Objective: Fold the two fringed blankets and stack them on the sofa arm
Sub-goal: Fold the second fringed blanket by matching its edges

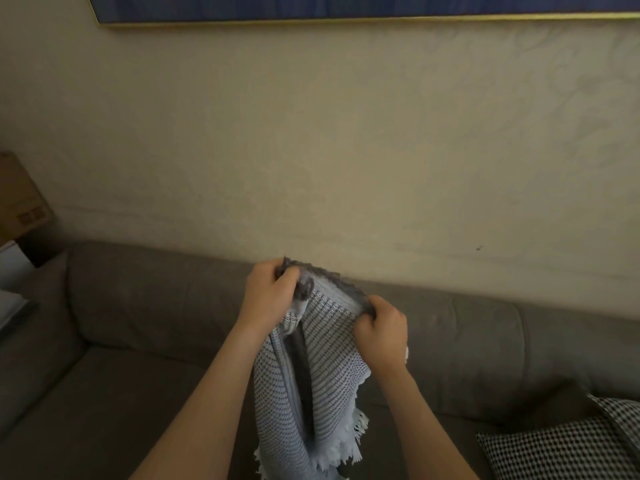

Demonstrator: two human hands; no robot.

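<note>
A pale blue and grey striped blanket [311, 375] with white fringe hangs in front of me over the brown sofa [145, 306]. My left hand [270, 292] grips its top edge on the left, and my right hand [382, 329] grips the same edge on the right, a short way apart. The cloth droops in folds between my forearms, with a dark grey inner layer showing. Fringe dangles at the lower right of the hanging cloth. The sofa arm [31, 327] lies at the far left. A second fringed blanket does not show.
A black-and-white checked cushion [561, 445] lies on the seat at the lower right. A cardboard box [20, 199] and white items stand beyond the sofa arm at the left. A blue picture with a gold frame [346, 8] hangs on the beige wall.
</note>
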